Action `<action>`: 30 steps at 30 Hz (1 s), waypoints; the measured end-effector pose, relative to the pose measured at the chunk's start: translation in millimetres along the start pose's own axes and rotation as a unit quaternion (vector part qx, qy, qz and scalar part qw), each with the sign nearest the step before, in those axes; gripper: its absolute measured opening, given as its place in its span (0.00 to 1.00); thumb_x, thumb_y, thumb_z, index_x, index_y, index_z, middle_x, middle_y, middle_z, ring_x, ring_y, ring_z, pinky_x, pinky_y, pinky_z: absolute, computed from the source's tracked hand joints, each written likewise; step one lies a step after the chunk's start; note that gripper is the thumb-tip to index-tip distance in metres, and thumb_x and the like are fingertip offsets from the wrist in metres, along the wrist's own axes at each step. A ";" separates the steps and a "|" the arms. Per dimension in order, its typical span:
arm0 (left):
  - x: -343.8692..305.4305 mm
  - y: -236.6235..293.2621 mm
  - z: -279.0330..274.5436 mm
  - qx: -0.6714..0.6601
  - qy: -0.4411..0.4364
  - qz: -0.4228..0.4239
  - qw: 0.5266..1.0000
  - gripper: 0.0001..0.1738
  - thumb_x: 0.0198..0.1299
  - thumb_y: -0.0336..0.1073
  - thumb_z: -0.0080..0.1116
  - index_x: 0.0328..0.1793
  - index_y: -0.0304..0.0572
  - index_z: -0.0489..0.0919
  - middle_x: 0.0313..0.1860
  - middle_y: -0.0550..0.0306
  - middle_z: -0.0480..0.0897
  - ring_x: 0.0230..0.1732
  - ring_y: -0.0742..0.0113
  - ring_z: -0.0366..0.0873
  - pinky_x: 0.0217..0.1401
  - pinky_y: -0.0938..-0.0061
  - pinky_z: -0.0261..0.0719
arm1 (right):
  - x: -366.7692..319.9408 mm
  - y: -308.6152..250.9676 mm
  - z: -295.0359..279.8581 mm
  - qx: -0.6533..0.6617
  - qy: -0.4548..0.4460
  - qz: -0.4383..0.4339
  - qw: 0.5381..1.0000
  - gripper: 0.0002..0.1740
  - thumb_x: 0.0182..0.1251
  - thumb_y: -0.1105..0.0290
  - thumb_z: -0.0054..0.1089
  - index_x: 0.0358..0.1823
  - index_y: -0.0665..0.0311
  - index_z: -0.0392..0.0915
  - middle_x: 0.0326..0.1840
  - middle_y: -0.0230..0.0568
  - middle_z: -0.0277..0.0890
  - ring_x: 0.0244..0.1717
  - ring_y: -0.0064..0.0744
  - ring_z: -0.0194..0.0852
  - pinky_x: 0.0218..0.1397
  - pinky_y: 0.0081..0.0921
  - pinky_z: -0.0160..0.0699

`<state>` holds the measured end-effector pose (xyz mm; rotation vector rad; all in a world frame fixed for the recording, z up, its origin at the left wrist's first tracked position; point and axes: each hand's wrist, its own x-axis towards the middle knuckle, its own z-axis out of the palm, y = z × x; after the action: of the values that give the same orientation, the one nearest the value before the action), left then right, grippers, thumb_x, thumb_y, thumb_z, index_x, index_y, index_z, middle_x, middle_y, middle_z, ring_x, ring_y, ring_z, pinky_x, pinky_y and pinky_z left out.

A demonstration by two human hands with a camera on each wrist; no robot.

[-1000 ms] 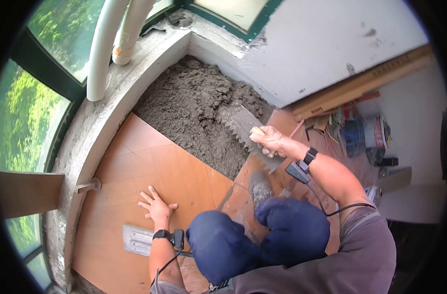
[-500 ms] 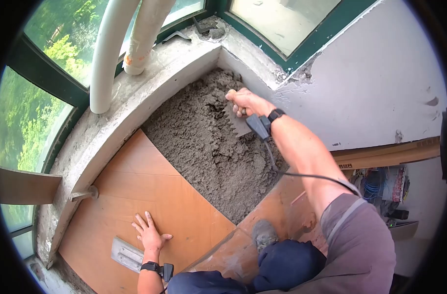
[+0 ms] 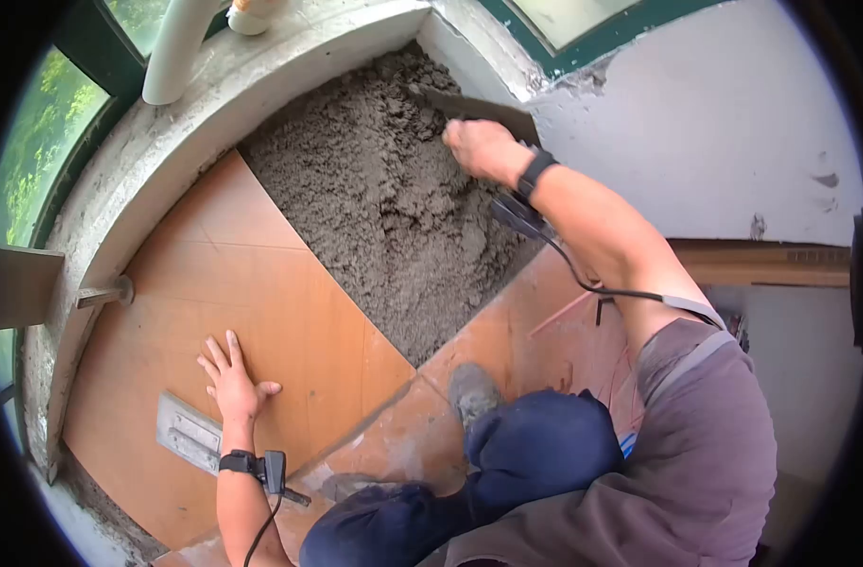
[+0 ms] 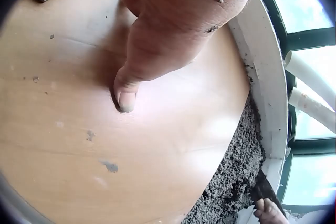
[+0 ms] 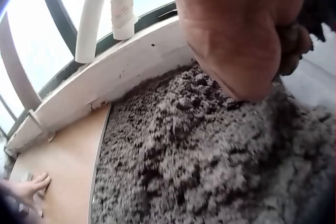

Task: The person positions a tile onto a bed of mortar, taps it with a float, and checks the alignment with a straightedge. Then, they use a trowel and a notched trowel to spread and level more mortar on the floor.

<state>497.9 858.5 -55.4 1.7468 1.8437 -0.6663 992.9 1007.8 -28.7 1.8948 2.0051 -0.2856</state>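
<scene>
My right hand (image 3: 488, 151) grips a notched trowel (image 3: 493, 111) at the far corner of a bed of rough grey mortar (image 3: 356, 189). The trowel's blade stands on edge near the white wall, and its toothed edge (image 5: 318, 34) shows beside the fist in the right wrist view. My left hand (image 3: 236, 386) rests with spread fingers on a large wood-patterned tile (image 3: 290, 321); its thumb (image 4: 127, 95) presses on the surface in the left wrist view. Just left of that hand lies a flat metal trowel (image 3: 188, 433).
A low curved white ledge (image 3: 214, 85) borders the tile and mortar under the windows. White pipes (image 3: 176, 52) come down above it. A small bracket-like piece (image 3: 105, 293) sticks out at the tile's left edge. My shoe (image 3: 473, 392) is on the tiled floor beside the mortar.
My right hand has carried the notched trowel from the mortar's near right side to its far corner, where the blade has turned on edge. The left hand stays on the tile.
</scene>
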 end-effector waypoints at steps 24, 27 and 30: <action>-109.1 -124.4 -56.6 -0.442 0.095 -0.075 0.889 0.35 0.62 0.35 0.58 0.74 0.38 0.60 0.66 0.35 0.70 0.62 0.51 0.73 0.61 0.65 0.73 | -174.8 -15.7 83.7 0.208 -0.095 -0.085 0.970 0.11 0.57 0.74 0.45 0.42 0.62 0.70 0.33 0.59 0.78 0.39 0.61 0.78 0.42 0.48 0.77; -111.2 -128.5 -58.4 -0.351 0.048 -0.160 0.921 0.35 0.61 0.37 0.59 0.74 0.38 0.62 0.64 0.35 0.72 0.60 0.51 0.74 0.59 0.66 0.74 | -202.1 -3.3 75.4 0.171 -0.139 -0.011 0.975 0.12 0.57 0.71 0.50 0.43 0.65 0.72 0.36 0.57 0.79 0.41 0.56 0.80 0.44 0.43 0.79; -92.1 -125.1 -72.6 -0.286 0.069 -0.064 0.954 0.34 0.61 0.37 0.59 0.73 0.37 0.63 0.61 0.34 0.74 0.58 0.51 0.76 0.58 0.67 0.75 | -216.7 -13.2 52.2 0.223 -0.048 0.053 0.972 0.14 0.60 0.64 0.54 0.42 0.65 0.69 0.33 0.52 0.80 0.40 0.52 0.81 0.44 0.40 0.79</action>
<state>374.6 831.1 60.6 1.3225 1.9960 -0.0308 992.9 787.6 8.2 2.1899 1.8798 -0.8422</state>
